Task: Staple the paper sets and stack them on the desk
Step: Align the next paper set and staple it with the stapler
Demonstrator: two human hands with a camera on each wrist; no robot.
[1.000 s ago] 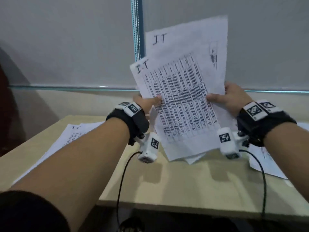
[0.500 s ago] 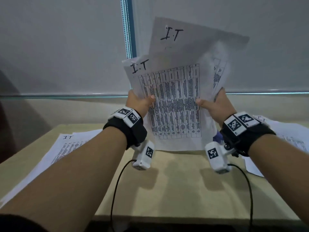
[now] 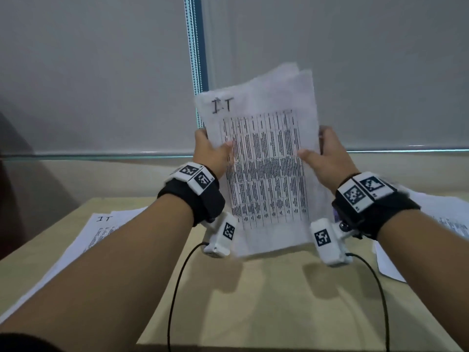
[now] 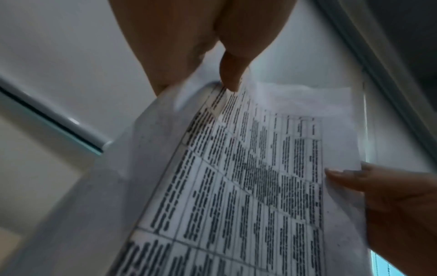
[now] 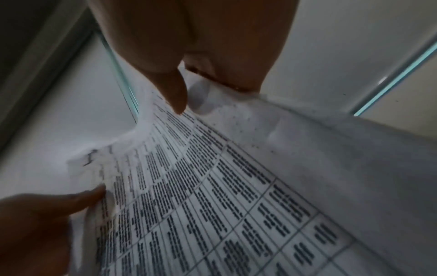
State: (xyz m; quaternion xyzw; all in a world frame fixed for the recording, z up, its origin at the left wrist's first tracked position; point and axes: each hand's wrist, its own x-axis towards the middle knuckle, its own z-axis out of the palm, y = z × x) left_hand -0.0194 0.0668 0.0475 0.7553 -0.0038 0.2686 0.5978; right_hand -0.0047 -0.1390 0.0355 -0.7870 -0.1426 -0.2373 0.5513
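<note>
Both hands held one set of white printed sheets with a table grid and handwritten "IT" (image 3: pixel 264 168) upright above the pale wooden desk (image 3: pixel 266 295), at about 12 o'clock from the person. Left hand (image 3: pixel 212 151) clamped the set's 9 o'clock edge, thumb on the front face; right hand (image 3: pixel 330 156) clamped the 3 o'clock edge likewise. Top edges looked uneven, one rear sheet standing higher at 1 o'clock. A flat pile of printed pages (image 3: pixel 83 240) lay at 9 o'clock on the desk; more loose white sheets (image 3: pixel 436 219) at 3 o'clock. No stapler was visible.

Risk, as judged: if stapled now the pages would bind askew. A loosened thumb could let a rear sheet slip out. Tapping hard might crumple the bottom edge.
</note>
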